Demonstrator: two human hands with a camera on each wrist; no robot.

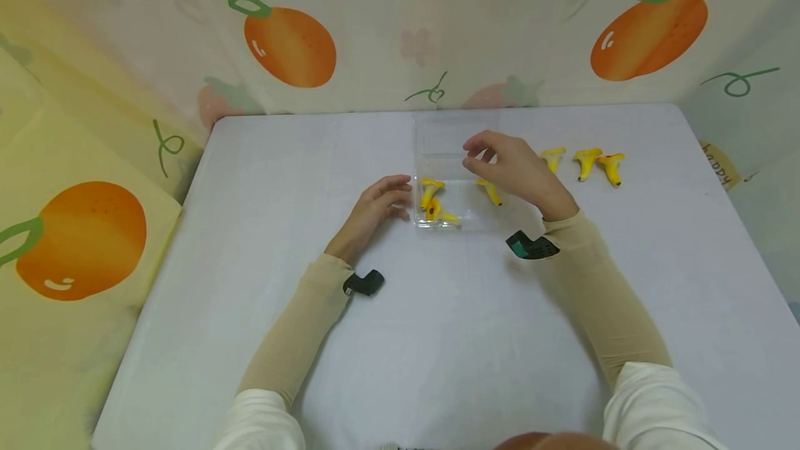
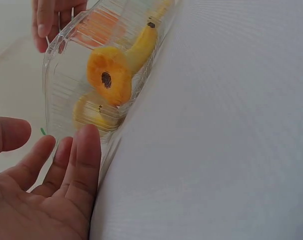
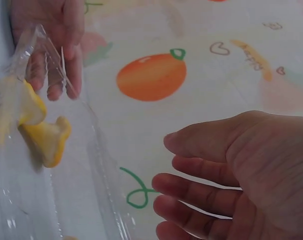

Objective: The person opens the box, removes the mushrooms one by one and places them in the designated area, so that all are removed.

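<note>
A clear plastic container (image 1: 437, 226) stands on the table, holding several yellow, trumpet-shaped mushroom-like pieces (image 1: 432, 193) (image 2: 109, 75) (image 3: 50, 142). My left hand (image 1: 373, 210) is at its left side, fingers relaxed and close to the wall; whether they touch it I cannot tell. Above the container's right part is my right hand (image 1: 515, 169), its fingers loosely bent with nothing between them. One yellow piece (image 1: 490, 193) lies below that hand inside the container.
Three more yellow pieces (image 1: 587, 162) lie on the white table (image 1: 437, 339) to the right of the container. A patterned cloth with orange fruit prints (image 1: 290, 47) hangs behind the table and at the left.
</note>
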